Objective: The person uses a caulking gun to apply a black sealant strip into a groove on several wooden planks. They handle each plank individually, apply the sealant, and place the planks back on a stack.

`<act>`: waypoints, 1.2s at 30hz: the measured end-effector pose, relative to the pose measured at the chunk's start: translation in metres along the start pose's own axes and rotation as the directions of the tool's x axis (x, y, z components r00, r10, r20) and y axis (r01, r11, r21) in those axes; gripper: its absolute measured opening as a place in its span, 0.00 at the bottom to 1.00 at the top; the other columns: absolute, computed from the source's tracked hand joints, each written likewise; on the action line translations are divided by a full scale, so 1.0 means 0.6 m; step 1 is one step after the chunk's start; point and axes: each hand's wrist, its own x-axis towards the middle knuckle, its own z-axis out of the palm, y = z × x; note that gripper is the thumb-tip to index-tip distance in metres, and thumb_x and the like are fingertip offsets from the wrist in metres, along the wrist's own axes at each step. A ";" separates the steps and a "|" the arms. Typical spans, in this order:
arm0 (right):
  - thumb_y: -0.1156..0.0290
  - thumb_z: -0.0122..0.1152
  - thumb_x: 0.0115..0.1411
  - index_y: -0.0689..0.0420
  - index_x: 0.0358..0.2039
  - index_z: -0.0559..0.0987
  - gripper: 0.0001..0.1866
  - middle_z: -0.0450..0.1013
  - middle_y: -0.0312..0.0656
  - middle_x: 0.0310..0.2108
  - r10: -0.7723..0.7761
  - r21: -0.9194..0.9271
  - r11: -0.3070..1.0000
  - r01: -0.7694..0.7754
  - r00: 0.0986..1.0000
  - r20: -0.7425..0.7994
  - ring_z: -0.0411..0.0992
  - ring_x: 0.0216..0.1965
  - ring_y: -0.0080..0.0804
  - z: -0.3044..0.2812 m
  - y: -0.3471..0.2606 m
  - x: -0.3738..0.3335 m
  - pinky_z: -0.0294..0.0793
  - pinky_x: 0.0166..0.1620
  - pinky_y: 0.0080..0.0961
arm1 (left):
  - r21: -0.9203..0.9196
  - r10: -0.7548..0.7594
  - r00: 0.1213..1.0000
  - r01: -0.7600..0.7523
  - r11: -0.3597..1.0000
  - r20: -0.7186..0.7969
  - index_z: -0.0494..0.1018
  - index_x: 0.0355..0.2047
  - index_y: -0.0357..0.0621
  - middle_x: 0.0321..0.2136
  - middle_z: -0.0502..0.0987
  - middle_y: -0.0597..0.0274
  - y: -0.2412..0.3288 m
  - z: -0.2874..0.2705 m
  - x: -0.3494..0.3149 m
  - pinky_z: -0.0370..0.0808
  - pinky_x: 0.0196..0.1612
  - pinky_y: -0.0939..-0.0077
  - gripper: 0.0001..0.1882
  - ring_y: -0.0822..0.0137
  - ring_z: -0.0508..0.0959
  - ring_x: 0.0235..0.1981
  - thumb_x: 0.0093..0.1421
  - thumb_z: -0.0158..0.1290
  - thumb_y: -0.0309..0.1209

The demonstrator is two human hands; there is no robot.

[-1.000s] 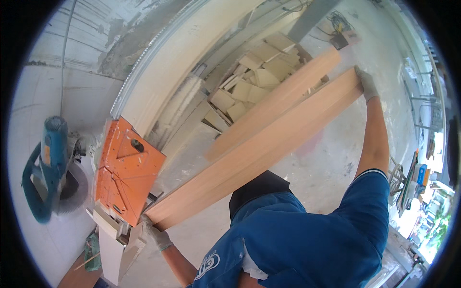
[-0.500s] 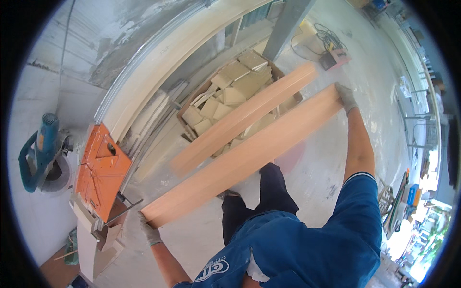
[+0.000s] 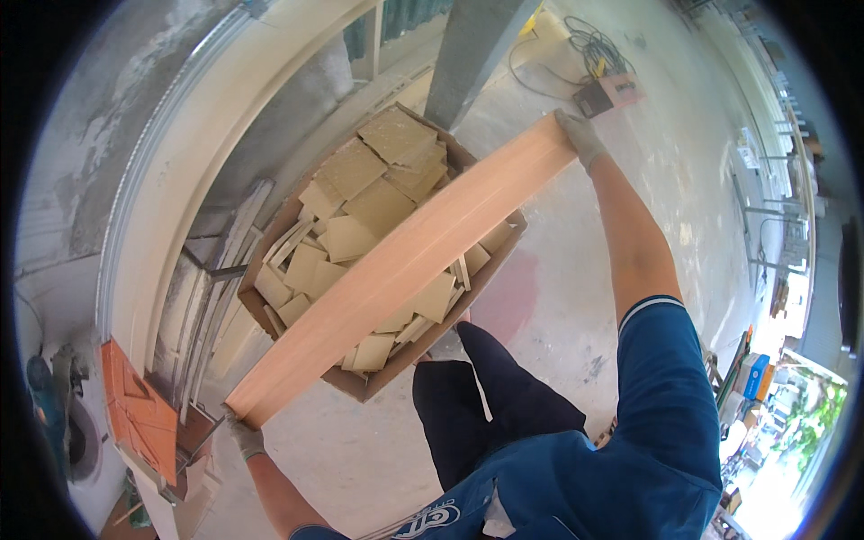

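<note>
A long, reddish-tan board (image 3: 400,270) stretches diagonally in front of me, above a big cardboard box (image 3: 317,373). My left hand (image 3: 243,436), in a pale glove, is closed round the board's near left end. At the far right end my right hand (image 3: 580,139), also gloved, grips the board, its fingers partly hidden. The box holds a heap of beige panel offcuts (image 3: 349,238), and the board covers part of it. A faint line runs lengthwise on the board; whether a second board lies under it I cannot tell.
An orange metal plate (image 3: 139,418) stands at the left, with a blue-green circular saw (image 3: 49,405) beside it. Long strips (image 3: 216,288) lean by the wall. A grey pillar (image 3: 477,63) rises behind the box. Far right of it sits a reddish machine (image 3: 616,93) with coiled cable.
Two separate boards showed before; now only one does. My hands have brought the held board over the box, where the other was. The view has shifted, with the box nearer and larger.
</note>
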 end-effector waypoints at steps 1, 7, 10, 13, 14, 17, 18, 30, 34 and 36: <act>0.42 0.64 0.61 0.62 0.50 0.83 0.34 0.80 0.45 0.45 -0.042 -0.016 0.999 0.043 0.999 0.004 0.76 0.45 0.33 0.006 -0.001 0.005 0.72 0.54 0.31 | 0.002 -0.007 1.000 0.007 1.000 -0.022 0.71 0.58 0.43 0.54 0.76 0.59 0.001 0.008 0.000 0.75 0.55 0.58 0.38 0.60 0.77 0.54 0.61 0.57 0.62; 0.39 0.62 0.61 0.61 0.53 0.82 0.36 0.79 0.47 0.49 0.001 -0.106 0.994 0.000 1.000 0.014 0.74 0.52 0.37 0.010 -0.015 0.012 0.68 0.59 0.32 | -0.026 -0.080 0.996 0.079 0.997 -0.050 0.70 0.60 0.46 0.56 0.74 0.59 0.012 0.017 -0.007 0.75 0.56 0.56 0.39 0.59 0.75 0.56 0.60 0.57 0.63; 0.36 0.60 0.62 0.59 0.56 0.80 0.39 0.77 0.47 0.53 -0.030 -0.129 0.991 0.037 0.998 0.052 0.73 0.55 0.38 -0.002 -0.016 0.012 0.66 0.61 0.34 | -0.090 -0.156 0.983 0.148 0.985 -0.095 0.69 0.60 0.48 0.56 0.74 0.60 0.011 0.011 -0.003 0.75 0.55 0.54 0.39 0.57 0.75 0.56 0.60 0.57 0.63; 0.31 0.57 0.60 0.58 0.62 0.75 0.45 0.73 0.48 0.59 -0.012 -0.148 0.989 0.019 0.999 0.051 0.70 0.59 0.41 -0.008 -0.012 0.020 0.65 0.63 0.38 | -0.045 -0.191 0.981 0.190 0.981 -0.031 0.64 0.65 0.47 0.62 0.69 0.58 0.013 0.013 -0.006 0.70 0.60 0.52 0.45 0.54 0.69 0.62 0.58 0.56 0.66; 0.29 0.57 0.59 0.58 0.63 0.73 0.47 0.70 0.48 0.62 0.031 -0.133 0.991 -0.025 0.999 0.041 0.69 0.60 0.41 -0.009 -0.012 0.024 0.64 0.63 0.40 | 0.002 -0.182 0.983 0.182 0.983 0.021 0.65 0.64 0.49 0.60 0.70 0.59 0.017 0.016 -0.010 0.72 0.57 0.50 0.45 0.54 0.70 0.60 0.56 0.57 0.67; 0.26 0.55 0.58 0.58 0.66 0.69 0.51 0.65 0.49 0.66 0.145 -0.050 0.989 -0.140 0.982 0.120 0.65 0.64 0.44 -0.010 -0.013 0.036 0.63 0.64 0.46 | 0.079 -0.212 0.975 0.217 0.973 -0.066 0.67 0.61 0.54 0.57 0.72 0.60 0.034 0.031 -0.026 0.75 0.51 0.47 0.46 0.53 0.74 0.55 0.52 0.59 0.70; 0.26 0.54 0.57 0.58 0.67 0.68 0.52 0.64 0.49 0.67 0.183 -0.019 0.983 -0.182 0.969 0.165 0.64 0.65 0.44 -0.011 -0.014 0.038 0.63 0.64 0.49 | 0.110 -0.236 0.968 0.244 0.963 -0.083 0.67 0.62 0.54 0.57 0.72 0.60 0.043 0.037 -0.031 0.75 0.51 0.46 0.47 0.52 0.74 0.55 0.51 0.59 0.71; 0.40 0.60 0.63 0.60 0.68 0.61 0.44 0.64 0.46 0.64 0.015 -0.075 0.997 -0.009 0.996 0.084 0.64 0.62 0.34 0.021 -0.012 0.073 0.61 0.65 0.30 | 0.030 -0.174 0.985 0.175 0.984 -0.010 0.69 0.60 0.46 0.55 0.76 0.57 0.031 0.033 0.015 0.76 0.55 0.51 0.44 0.53 0.76 0.55 0.55 0.57 0.68; 0.41 0.51 0.68 0.57 0.68 0.63 0.39 0.64 0.48 0.65 0.243 -0.233 0.954 -0.191 0.945 0.217 0.64 0.64 0.37 -0.032 0.009 0.046 0.58 0.68 0.33 | 0.102 -0.111 0.992 0.104 0.989 0.065 0.65 0.65 0.45 0.61 0.72 0.58 0.047 -0.010 0.005 0.71 0.61 0.55 0.45 0.54 0.71 0.61 0.60 0.54 0.66; 0.47 0.42 0.71 0.56 0.71 0.61 0.35 0.63 0.49 0.68 -0.011 -0.372 0.923 0.104 0.970 0.244 0.59 0.68 0.43 -0.081 0.041 -0.019 0.52 0.71 0.35 | 0.129 -0.100 0.995 0.096 0.987 0.019 0.61 0.69 0.45 0.65 0.67 0.60 0.066 -0.025 -0.012 0.64 0.66 0.59 0.49 0.57 0.64 0.66 0.59 0.53 0.68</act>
